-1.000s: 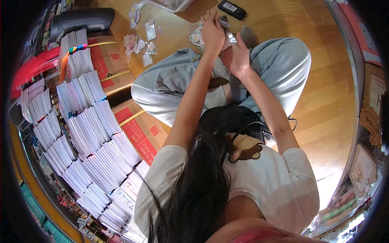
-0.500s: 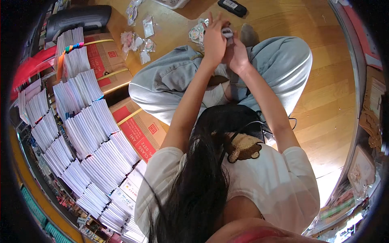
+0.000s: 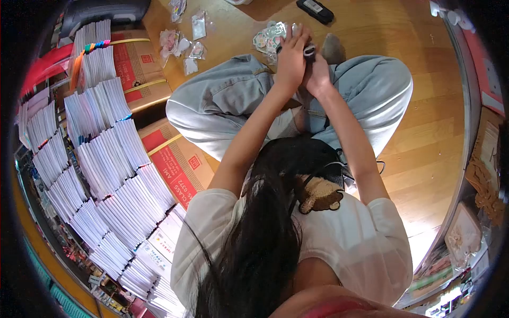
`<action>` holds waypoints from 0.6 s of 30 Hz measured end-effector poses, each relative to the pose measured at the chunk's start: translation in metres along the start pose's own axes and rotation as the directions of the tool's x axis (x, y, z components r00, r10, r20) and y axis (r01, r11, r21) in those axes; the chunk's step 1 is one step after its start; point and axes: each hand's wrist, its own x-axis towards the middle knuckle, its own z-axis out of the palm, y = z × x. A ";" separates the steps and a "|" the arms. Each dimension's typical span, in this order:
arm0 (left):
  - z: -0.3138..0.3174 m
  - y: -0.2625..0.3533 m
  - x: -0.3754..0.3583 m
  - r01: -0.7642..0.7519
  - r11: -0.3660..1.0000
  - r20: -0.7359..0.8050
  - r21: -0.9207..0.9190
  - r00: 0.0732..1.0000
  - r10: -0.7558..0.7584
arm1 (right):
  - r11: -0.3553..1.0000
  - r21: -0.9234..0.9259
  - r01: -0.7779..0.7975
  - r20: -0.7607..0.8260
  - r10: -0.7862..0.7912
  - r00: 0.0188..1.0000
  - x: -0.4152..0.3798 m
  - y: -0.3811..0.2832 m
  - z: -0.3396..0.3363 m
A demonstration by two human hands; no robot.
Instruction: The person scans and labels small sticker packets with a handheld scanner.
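Observation:
I sit cross-legged on a wooden floor, both arms stretched out over my knees. My left hand [image 3: 292,59] and my right hand [image 3: 318,74] are pressed together around a small clear-wrapped packet [image 3: 309,50], only its top edge showing between the fingers. Just beyond my hands lies a heap of similar small packets [image 3: 268,37] on the floor. My jeans-clad legs are under my forearms.
More small clear packets [image 3: 183,47] are scattered on the floor at the upper left. A black device [image 3: 315,9] lies at the top. Red-and-brown cardboard boxes [image 3: 177,161] and rows of white envelope stacks [image 3: 106,159] fill the left. Shelves with goods [image 3: 480,175] line the right.
My hands have closed together around the packet and shifted slightly right. The view has tilted a little.

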 end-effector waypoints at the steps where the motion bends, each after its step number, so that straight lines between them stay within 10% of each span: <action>1: -0.001 -0.003 0.003 -0.011 1.000 0.024 0.010 1.000 0.010 | 1.000 -0.015 -0.003 0.006 0.003 1.000 0.002 -0.002 0.002; 10: -0.057 -0.086 0.012 0.187 0.972 -0.117 -0.144 0.972 -0.205 | 0.958 -0.288 -0.012 0.225 0.080 0.971 0.005 0.018 -0.012; 13: -0.112 -0.107 0.008 0.291 0.907 -0.196 -0.305 0.913 -0.359 | 0.787 -0.580 0.208 0.234 -0.084 0.969 0.012 0.016 -0.006; 15: -0.150 -0.111 0.004 0.344 0.835 -0.205 -0.431 0.863 -0.461 | 0.487 -0.781 0.391 0.308 -0.245 0.919 0.027 0.015 -0.006; 18: -0.191 -0.117 -0.006 0.286 0.860 -0.300 -0.423 0.851 -0.431 | -0.324 -0.779 0.537 0.614 -0.220 0.758 0.050 0.010 -0.007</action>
